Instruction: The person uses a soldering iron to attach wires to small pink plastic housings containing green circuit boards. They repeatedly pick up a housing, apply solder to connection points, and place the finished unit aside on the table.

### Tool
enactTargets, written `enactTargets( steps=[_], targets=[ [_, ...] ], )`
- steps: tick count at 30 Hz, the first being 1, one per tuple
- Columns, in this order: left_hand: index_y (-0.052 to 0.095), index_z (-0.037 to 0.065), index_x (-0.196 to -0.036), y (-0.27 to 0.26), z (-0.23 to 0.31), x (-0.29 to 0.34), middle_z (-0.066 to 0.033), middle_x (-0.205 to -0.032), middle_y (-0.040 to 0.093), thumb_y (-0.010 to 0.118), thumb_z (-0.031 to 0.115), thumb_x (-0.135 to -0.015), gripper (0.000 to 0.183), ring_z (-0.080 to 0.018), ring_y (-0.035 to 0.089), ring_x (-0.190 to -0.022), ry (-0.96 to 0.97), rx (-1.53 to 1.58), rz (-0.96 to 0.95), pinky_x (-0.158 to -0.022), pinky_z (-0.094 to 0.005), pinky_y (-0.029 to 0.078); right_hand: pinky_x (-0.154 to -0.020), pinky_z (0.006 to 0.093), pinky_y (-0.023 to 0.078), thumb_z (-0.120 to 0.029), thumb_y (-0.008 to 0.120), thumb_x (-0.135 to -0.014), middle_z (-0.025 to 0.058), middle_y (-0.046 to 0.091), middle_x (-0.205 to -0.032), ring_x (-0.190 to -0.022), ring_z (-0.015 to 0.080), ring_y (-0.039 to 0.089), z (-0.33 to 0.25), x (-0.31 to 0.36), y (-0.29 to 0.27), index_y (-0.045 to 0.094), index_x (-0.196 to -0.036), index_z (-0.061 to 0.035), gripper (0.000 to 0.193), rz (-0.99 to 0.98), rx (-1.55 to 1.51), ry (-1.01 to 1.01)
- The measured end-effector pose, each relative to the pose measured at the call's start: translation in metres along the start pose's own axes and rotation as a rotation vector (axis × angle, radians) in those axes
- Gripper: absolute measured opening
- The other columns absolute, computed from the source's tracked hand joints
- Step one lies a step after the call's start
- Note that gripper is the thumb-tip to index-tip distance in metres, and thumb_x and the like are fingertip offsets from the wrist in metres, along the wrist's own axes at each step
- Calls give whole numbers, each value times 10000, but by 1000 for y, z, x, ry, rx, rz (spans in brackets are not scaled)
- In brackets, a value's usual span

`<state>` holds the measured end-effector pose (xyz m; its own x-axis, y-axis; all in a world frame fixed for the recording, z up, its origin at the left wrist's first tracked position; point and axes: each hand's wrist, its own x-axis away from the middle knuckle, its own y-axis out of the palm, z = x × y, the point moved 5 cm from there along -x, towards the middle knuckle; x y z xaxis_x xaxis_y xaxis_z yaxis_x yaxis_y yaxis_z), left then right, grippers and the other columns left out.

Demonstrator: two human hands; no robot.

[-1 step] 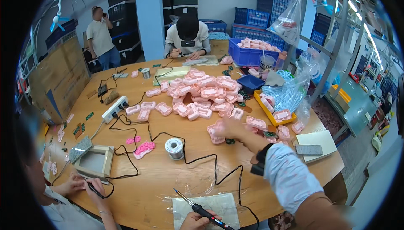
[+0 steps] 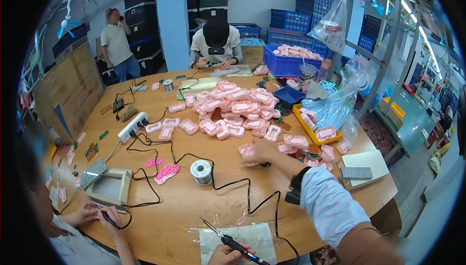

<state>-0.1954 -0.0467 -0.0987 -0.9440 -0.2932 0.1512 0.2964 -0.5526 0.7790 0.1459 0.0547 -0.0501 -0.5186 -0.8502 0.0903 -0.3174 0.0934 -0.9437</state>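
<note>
My left hand (image 2: 225, 255), at the lower edge, is closed around the handle of a soldering iron (image 2: 234, 244). The iron's bare metal tip points up and left, above a pale square mat (image 2: 262, 237). My right arm reaches far across the table in a light blue sleeve with a black band at the wrist. At its end, my right hand (image 2: 265, 151) is over the near right side of the pink parts, touching or beside a pink plastic shell (image 2: 246, 154). Its fingers are blurred, so their grip is unclear. A large heap of pink shells (image 2: 233, 105) lies just beyond.
A solder spool (image 2: 201, 172) and black cables lie mid-table. A white power strip (image 2: 133, 127) is at the left. A yellow tray (image 2: 315, 138) and a blue crate (image 2: 286, 66) stand at the right. One co-worker's hands (image 2: 99, 213) are near left; another person sits opposite.
My right hand and forearm have shifted slightly, and the pink shell by the fingers sits a little differently. My left hand and the soldering iron have stayed put.
</note>
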Motion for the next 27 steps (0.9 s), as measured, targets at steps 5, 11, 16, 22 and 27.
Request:
enactTargets(
  steps=[5, 11, 16, 22, 27],
  targets=[
    [628, -60, -1079, -2, 4, 6, -164, -968, 692, 685, 172, -853, 329, -195, 660, -776, 34, -45, 95, -668, -259, 516, -854, 439, 501, -421, 774, -622, 238, 624, -1085, -1024, 371, 609, -6, -14, 32, 542, -1177, -4, 732, -3, -13, -46],
    [647, -71, -1058, 1, 12, 14, -109, -882, 693, 677, 167, -860, 311, -35, 403, -517, 71, -41, 43, -478, -179, 306, -649, 232, 484, -218, 733, -710, 76, 606, -810, -739, 135, 602, 18, 40, -51, 519, -1148, -38, 520, -69, -764, 26],
    [651, -60, -1051, 5, 17, 13, -101, -859, 690, 678, 166, -861, 296, -39, 432, -519, 48, -42, 53, -479, -176, 318, -676, 259, 456, -197, 626, -868, 53, 567, -837, -777, 122, 547, 45, 179, -133, 571, -973, -20, 213, -140, -767, -326],
    [653, -35, -1036, 5, 13, 10, -144, -921, 702, 714, 192, -836, 308, -170, 662, -725, 43, -35, 101, -587, -231, 486, -859, 296, 417, -262, 686, -846, 73, 558, -1117, -960, 147, 511, 141, 409, -58, 558, -1174, 47, 468, -750, -1229, 108],
    [637, -19, -1052, 8, 7, 5, -141, -940, 698, 720, 221, -832, 337, -202, 677, -792, -30, -97, 43, -681, -267, 523, -902, 247, 427, -232, 764, -780, 51, 600, -1073, -1059, 121, 537, 235, 528, 76, 543, -1222, -8, 542, -1125, -970, 758]
  ],
)
